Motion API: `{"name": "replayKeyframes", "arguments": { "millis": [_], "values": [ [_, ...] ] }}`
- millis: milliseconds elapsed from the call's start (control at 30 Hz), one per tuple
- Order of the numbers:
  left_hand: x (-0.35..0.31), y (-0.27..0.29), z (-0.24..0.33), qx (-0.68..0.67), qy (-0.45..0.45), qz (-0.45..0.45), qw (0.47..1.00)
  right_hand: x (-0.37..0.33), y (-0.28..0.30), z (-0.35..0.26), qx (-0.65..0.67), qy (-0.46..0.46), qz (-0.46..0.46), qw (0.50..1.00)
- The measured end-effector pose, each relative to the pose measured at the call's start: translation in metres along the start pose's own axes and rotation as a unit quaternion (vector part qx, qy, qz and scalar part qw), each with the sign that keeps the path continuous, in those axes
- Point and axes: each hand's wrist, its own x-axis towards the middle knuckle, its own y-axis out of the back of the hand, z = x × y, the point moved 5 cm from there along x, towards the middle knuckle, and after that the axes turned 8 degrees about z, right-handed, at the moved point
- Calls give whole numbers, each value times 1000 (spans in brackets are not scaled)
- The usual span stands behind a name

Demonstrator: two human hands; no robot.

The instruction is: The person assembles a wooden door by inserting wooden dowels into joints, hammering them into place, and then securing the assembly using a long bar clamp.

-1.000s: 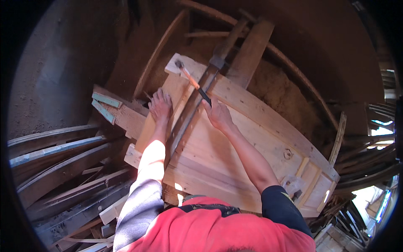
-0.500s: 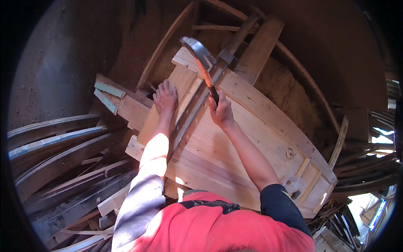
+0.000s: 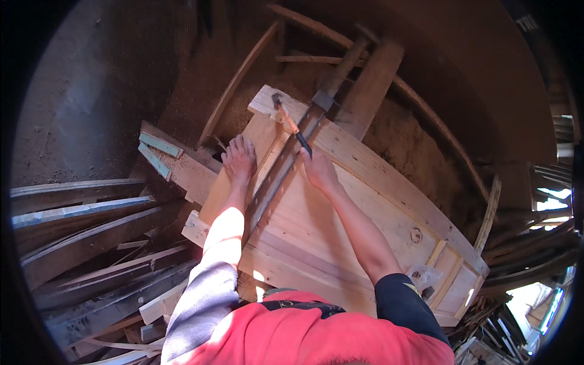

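A wooden panel door (image 3: 359,201) lies flat in front of me, with a long metal bar clamp (image 3: 264,201) across its left part. My right hand (image 3: 319,169) is closed around the black grip of a hammer (image 3: 291,125) with an orange shaft. The dark hammer head, slightly blurred, is over the door's far left corner, close to the end of a rail; I cannot tell whether it touches. My left hand (image 3: 239,159) rests on the wide end board (image 3: 260,131) of the door, fingers stretched out, holding nothing.
Curved timber strips (image 3: 79,207) are stacked at the left. Two pale green-edged pieces (image 3: 159,145) lie on a board beyond the door. A clear plastic bag (image 3: 424,277) sits on the door's right part. Sawdust covers the ground at the far side.
The hammer head has come down from its raised position to the door's far left corner. My right hand has dropped slightly with it, while my left hand stays on the end board.
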Motion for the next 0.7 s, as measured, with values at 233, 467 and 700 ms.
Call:
{"name": "replayKeyframes", "arguments": {
  "millis": [233,467,700],
  "values": [
    [-4,3,-8,4,-13,6,1000,-14,-7,-13,21,68,27,997],
    [-9,-1,-15,18,6,-4,1000,-11,11,-45,78,29,-18,996],
    [-9,-5,-11,22,2,-21,1000,9,0,-25,-4,63,-29,998]
  ]
}}
